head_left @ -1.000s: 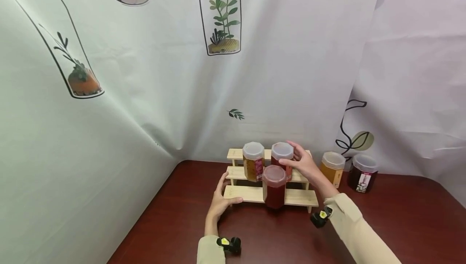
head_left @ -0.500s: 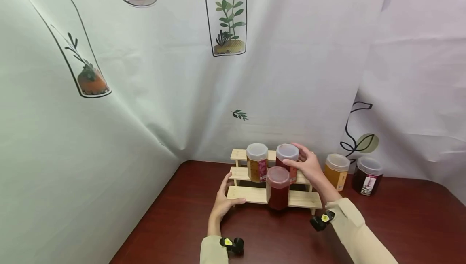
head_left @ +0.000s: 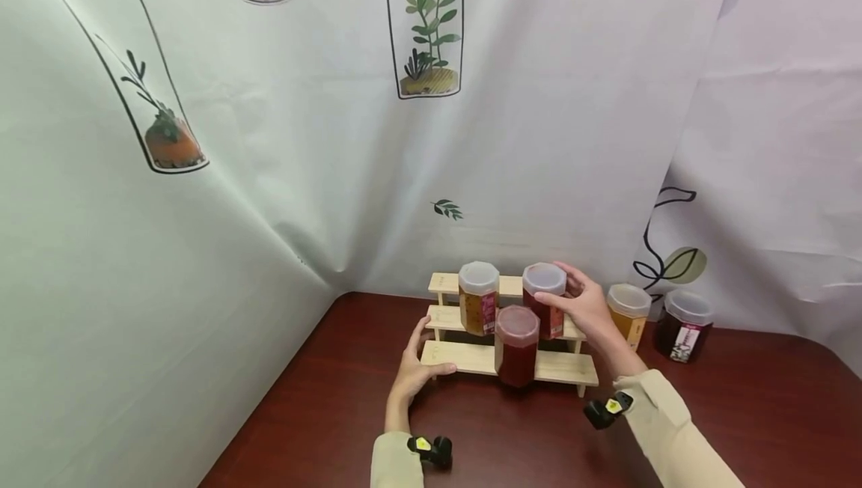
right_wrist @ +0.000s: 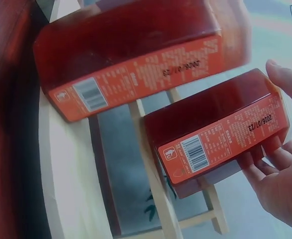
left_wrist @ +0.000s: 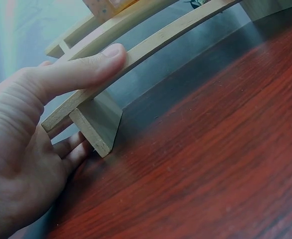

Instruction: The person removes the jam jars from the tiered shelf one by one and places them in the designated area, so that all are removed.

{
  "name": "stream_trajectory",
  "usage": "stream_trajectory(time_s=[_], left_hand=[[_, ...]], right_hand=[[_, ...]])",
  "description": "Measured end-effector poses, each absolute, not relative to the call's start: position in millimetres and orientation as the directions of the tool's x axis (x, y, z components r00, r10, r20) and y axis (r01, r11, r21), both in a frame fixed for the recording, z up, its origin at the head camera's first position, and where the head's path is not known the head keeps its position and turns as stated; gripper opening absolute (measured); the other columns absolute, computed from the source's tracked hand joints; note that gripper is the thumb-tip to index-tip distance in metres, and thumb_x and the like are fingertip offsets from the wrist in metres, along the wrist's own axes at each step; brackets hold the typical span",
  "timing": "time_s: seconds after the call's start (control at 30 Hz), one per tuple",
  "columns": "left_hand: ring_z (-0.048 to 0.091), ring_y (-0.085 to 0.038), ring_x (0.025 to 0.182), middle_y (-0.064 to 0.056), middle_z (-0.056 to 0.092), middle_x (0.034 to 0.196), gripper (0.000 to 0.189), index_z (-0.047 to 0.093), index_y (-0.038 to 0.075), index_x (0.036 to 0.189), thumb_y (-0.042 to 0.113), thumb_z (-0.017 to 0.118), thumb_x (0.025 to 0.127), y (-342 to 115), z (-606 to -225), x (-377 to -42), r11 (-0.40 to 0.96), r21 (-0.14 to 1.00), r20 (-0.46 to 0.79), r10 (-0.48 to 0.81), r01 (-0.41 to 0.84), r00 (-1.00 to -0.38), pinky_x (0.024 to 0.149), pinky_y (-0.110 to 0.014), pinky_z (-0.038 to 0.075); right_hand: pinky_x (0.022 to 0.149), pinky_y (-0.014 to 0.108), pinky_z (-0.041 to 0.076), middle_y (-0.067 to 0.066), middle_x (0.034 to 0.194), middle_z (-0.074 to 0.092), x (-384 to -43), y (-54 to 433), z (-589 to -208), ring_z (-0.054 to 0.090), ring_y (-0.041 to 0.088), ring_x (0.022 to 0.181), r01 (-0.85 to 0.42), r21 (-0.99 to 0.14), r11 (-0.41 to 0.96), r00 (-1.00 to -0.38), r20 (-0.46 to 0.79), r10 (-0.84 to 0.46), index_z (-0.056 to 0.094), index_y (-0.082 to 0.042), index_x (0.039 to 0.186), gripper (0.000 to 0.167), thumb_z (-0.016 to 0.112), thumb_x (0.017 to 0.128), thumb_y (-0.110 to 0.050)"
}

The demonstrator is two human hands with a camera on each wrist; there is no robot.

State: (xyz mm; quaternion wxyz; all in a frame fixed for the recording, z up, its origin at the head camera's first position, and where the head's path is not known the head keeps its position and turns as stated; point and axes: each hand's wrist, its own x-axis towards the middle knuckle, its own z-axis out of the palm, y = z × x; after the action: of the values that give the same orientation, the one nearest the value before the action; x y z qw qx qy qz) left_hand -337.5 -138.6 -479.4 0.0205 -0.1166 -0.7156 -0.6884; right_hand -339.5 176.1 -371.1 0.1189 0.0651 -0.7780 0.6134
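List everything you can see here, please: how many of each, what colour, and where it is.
Wooden stand: 1, pale wood, three steps, on the table
Front red jar: 1, red, front step
Back red jar: 1, red with orange label, at the middle step
Left yellow jar: 1, amber yellow, middle step
Right yellow jar: 1, amber yellow, right of the stand
Dark jar: 1, near black, far right
Table: 1, dark reddish brown, underneath
Cloth: count unclear, whitish with printed plants, behind and left
Wrist cameras: 2, black and yellow, one per wrist
Sleeves: 2, cream, on the arms
Left hand: 1, gripping the stand's left end
Right hand: 1, holding the back red jar
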Motion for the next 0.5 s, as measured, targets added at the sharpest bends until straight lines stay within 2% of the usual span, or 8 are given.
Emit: stream_trajectory(time_s=[0.2,0.37,0.5], left_hand=[[0.052,-0.018,0.087,-0.029,0.044,0.142,0.103,0.028,0.013,0.153,-0.001,0.085,0.068,-137.4,-479.0,-338.0,0.034,0.981,0.185,0.145,0.192,-0.972,0.056,-0.028,0.045],[0.053,-0.017,0.076,-0.026,0.043,0.144,0.105,0.027,0.019,0.154,0.0,0.086,0.068,-139.3,-495.4,-349.6,0.051,0.979,0.188,0.13,0.196,-0.973,0.053,-0.028,0.044],[0.053,-0.015,0.074,-0.024,0.044,0.144,0.105,0.028,0.023,0.153,0.004,0.087,0.069,-140.7,-500.2,-352.2,0.067,0.976,0.199,0.124,0.209,-0.972,0.053,-0.028,0.045]], right_hand=[[0.082,0.005,0.045,0.024,0.146,0.047,-333.7,190.7,-365.9,0.051,-0.019,0.094,-0.259,-0.931,0.257,-0.951,0.292,0.101,0.037,-0.005,0.149,0.075,0.075,0.086,-0.018],[0.083,0.004,0.043,0.025,0.147,0.045,-327.3,204.1,-360.2,0.05,-0.02,0.094,-0.253,-0.923,0.29,-0.942,0.303,0.142,0.037,-0.004,0.149,0.075,0.075,0.087,-0.021],[0.082,0.003,0.043,0.023,0.146,0.047,-320.4,216.9,-358.1,0.05,-0.021,0.094,-0.236,-0.924,0.302,-0.934,0.301,0.193,0.038,-0.006,0.149,0.075,0.075,0.087,-0.025]])
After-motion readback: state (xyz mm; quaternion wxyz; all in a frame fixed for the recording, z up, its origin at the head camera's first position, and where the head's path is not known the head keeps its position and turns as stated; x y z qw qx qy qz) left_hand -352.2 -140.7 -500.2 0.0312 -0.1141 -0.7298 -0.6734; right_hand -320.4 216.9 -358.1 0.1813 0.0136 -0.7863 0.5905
